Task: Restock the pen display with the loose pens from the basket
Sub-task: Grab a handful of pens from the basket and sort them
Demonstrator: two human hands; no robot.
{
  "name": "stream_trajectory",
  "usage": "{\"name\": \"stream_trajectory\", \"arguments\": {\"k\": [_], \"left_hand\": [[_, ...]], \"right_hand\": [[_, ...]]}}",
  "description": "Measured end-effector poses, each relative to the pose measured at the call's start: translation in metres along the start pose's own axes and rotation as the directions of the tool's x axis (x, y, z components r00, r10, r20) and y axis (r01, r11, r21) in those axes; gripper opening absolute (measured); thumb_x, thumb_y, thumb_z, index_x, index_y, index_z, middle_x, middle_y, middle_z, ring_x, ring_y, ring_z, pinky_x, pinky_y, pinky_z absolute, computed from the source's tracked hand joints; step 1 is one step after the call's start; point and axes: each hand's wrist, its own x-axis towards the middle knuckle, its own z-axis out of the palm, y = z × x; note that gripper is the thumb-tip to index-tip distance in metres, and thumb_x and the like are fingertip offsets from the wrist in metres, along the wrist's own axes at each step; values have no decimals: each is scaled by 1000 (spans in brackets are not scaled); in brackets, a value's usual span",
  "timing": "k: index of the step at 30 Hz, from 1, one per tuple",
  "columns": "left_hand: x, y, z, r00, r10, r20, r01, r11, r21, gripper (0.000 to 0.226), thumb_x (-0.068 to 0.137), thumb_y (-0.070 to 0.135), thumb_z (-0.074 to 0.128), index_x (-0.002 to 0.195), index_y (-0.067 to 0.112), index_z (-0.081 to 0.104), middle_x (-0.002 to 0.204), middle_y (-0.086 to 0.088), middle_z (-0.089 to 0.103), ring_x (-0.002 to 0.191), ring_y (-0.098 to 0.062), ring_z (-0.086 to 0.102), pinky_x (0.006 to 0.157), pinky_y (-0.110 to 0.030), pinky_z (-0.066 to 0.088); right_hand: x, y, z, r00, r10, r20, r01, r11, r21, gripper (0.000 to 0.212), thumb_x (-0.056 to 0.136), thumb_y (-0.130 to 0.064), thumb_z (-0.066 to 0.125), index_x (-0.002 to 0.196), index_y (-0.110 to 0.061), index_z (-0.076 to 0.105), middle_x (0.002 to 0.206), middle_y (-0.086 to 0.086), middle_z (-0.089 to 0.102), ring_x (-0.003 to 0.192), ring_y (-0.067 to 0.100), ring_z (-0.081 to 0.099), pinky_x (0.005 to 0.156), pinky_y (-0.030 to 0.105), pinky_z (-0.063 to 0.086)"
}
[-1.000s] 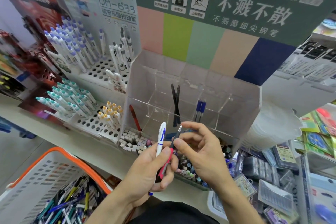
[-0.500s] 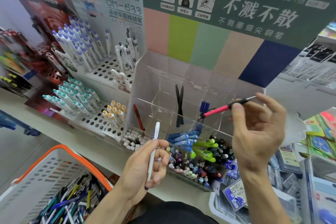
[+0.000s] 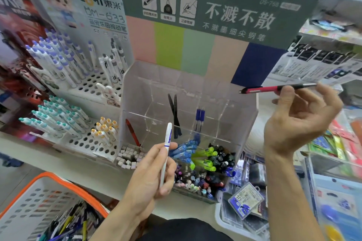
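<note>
Along the shelf stands the clear acrylic pen display (image 3: 188, 103), its rear compartments nearly bare; the orange-rimmed basket (image 3: 39, 197) of loose pens sits lower left. Left hand (image 3: 148, 178) grips a white pen (image 3: 165, 154) upright, thumb and curled fingers wrapped about its lower barrel, cap end projecting above them. Right hand (image 3: 297, 123) is raised beside the display's right wall and pinches a pink-and-black pen (image 3: 274, 88) near its dark tip end, the pink barrel lying level toward the display. Judgement: both pens are light, stiff and smooth; a mid-barrel hold would best control insertion.
</note>
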Motion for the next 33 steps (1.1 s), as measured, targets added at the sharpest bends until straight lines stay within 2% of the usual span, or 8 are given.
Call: {"name": "stream_trajectory", "arguments": {"k": [4, 11, 16, 18, 20, 23, 30, 33], "left_hand": [[4, -2, 2, 999, -36, 20, 36, 999, -22, 34, 103, 23, 40, 118, 10, 68, 72, -9, 46, 47, -16, 31, 44, -27, 18], [3, 3, 12, 999, -4, 51, 2, 999, 44, 34, 92, 25, 53, 122, 21, 67, 75, -9, 53, 46, -17, 39, 40, -23, 22], [2, 4, 13, 996, 13, 85, -21, 994, 105, 33, 93, 27, 54, 123, 29, 68, 72, -6, 48, 46, -14, 27, 42, -20, 28], [2, 5, 14, 996, 12, 85, -23, 992, 124, 33, 93, 30, 53, 122, 28, 69, 72, -4, 48, 47, -14, 28, 42, -19, 27], [3, 7, 13, 995, -9, 95, -1, 994, 113, 34, 94, 30, 51, 121, 25, 71, 72, -2, 51, 47, -12, 30, 42, -19, 23], [6, 9, 15, 991, -37, 130, 26, 996, 84, 36, 90, 23, 50, 119, 20, 73, 72, -3, 53, 47, -11, 32, 40, -18, 21], [16, 11, 18, 999, 40, 19, -43, 986, 162, 28, 81, 23, 66, 103, 9, 77, 78, -13, 66, 44, -13, 46, 32, -16, 29], [21, 8, 17, 997, 22, -68, -14, 993, 118, 34, 78, 27, 70, 98, -1, 70, 77, -16, 66, 45, -16, 51, 31, -17, 32]], "right_hand": [[-2, 10, 0, 955, 85, 283, -22, 976, -219, 35, 91, -17, 78, 123, -10, 63, 91, -11, 70, 77, 5, 70, 72, 25, 57], [1, 14, 2, 923, 59, 380, 125, 889, -441, 40, 93, -20, 75, 132, -14, 65, 98, 0, 57, 87, 20, 57, 79, 25, 45], [-24, -14, -5, 933, -21, 360, 120, 959, -256, 24, 94, -4, 68, 117, -6, 64, 91, 4, 59, 74, 20, 56, 68, 25, 48], [-47, -28, -7, 850, 80, 521, -13, 991, -131, 23, 93, -3, 70, 111, -15, 63, 87, 1, 63, 73, 19, 61, 64, 30, 52], [-67, -37, -7, 682, 236, 693, -217, 969, -116, 29, 93, -9, 73, 115, -24, 61, 90, -3, 66, 78, 16, 65, 67, 30, 56], [-86, -41, -9, 513, 355, 781, -397, 906, -151, 34, 94, -16, 73, 123, -26, 61, 95, -6, 70, 89, 19, 71, 77, 34, 59], [-78, -42, -10, 490, 503, 712, -567, 804, -178, 34, 91, -11, 77, 118, -27, 63, 87, 3, 78, 81, 21, 76, 81, 48, 62], [-64, -43, -5, 555, 507, 660, -576, 806, -135, 33, 88, -7, 79, 114, -22, 64, 83, 5, 78, 75, 22, 76, 73, 42, 62]]}}
